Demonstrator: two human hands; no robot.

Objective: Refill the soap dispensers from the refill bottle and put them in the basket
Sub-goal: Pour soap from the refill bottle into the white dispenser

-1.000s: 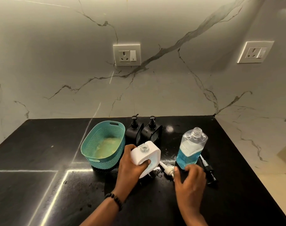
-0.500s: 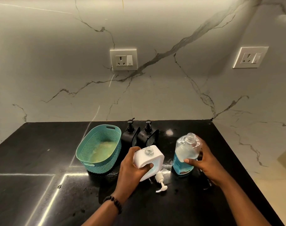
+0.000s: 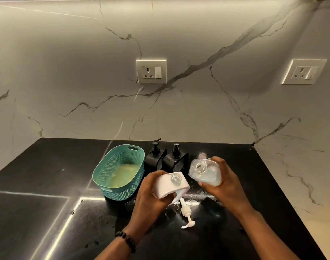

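A glossy black countertop (image 3: 47,184) is backed by a veined marble wall (image 3: 66,72) with two sockets. Near its back edge, the white dispenser (image 3: 171,186) is gripped by the left hand (image 3: 151,196), and the tilted refill bottle (image 3: 204,172) by the right hand (image 3: 224,182); the teal basket (image 3: 121,173) stands beside them.

Wall: pale marble (image 3: 66,72) with dark veins, lit from above.
Sockets: one switched socket (image 3: 151,71) at centre, a second (image 3: 304,71) on the right-hand wall.
Counter: glossy black stone countertop (image 3: 38,203), streaked with bright reflections.
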